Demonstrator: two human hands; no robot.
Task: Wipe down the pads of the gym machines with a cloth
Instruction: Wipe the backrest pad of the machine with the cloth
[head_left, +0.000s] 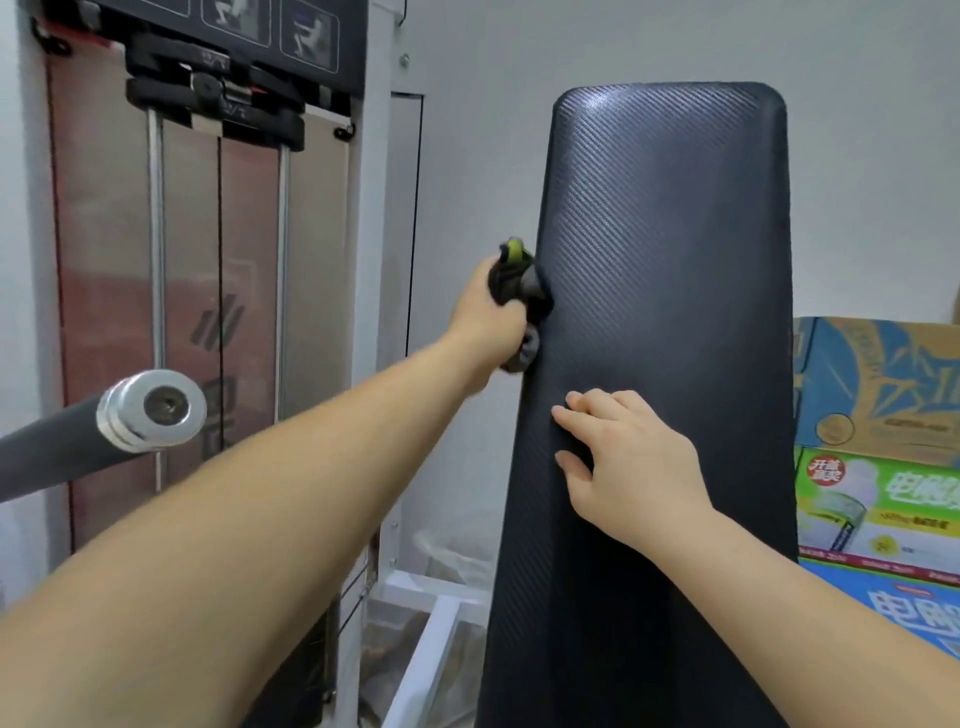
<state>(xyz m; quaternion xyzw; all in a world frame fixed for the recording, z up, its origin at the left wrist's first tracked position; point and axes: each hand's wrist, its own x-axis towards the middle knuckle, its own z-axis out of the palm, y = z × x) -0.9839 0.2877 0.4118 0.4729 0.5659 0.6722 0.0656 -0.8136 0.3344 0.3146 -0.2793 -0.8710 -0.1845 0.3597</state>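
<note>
A tall black back pad (670, 249) with a ribbed texture stands upright in the middle right. My left hand (488, 317) is shut on a bunched dark cloth (519, 283) with a green patch, pressing it against the pad's left edge at mid height. Lower down, my right hand (623, 462) rests on the pad's face near that same edge, fingers spread and holding nothing.
A weight stack (218, 249) behind a tinted shield stands at the left, with a padded bar ending in a chrome cap (150, 410) sticking out toward me. Printed cardboard boxes (878, 457) are piled at the right. White frame tubes (431, 623) run below.
</note>
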